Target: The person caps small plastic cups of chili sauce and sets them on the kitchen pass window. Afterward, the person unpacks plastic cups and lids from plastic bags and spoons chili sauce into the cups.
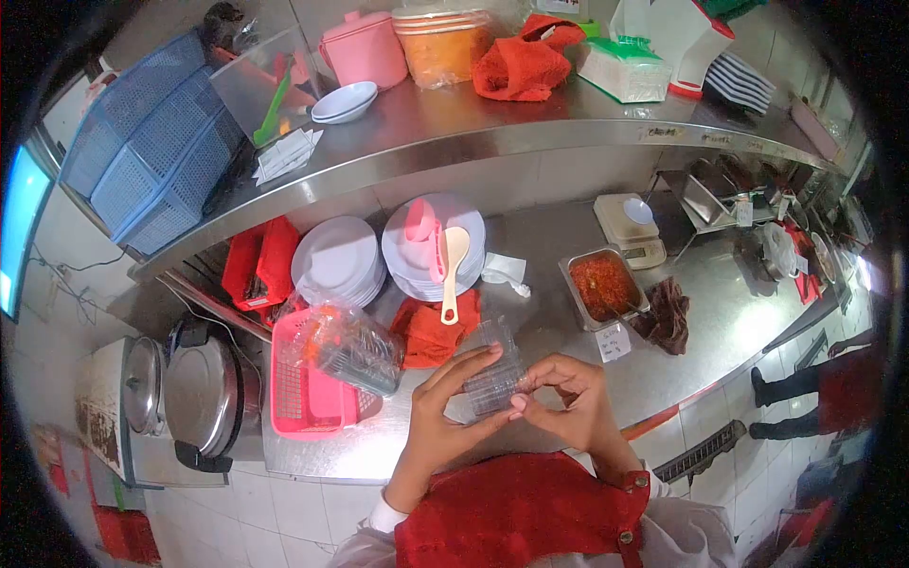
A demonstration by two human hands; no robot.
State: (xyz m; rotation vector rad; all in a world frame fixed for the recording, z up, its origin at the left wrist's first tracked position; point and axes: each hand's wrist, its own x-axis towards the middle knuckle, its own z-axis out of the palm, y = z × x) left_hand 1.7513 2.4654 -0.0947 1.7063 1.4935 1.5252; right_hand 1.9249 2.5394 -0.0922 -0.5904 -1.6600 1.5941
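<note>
While the left grip (438,408) and right grip (576,401) pinch a clear box (494,383) between them, squeezing hard could, I fear, crumple it.

Two plate stacks (330,254), one paddle (452,275)

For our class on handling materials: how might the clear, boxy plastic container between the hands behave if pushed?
The clear, boxy plastic container looks thin and see-through, so it is probably light. Its ridges may add some stiffness; its shiny surface could prove slippery.
</note>
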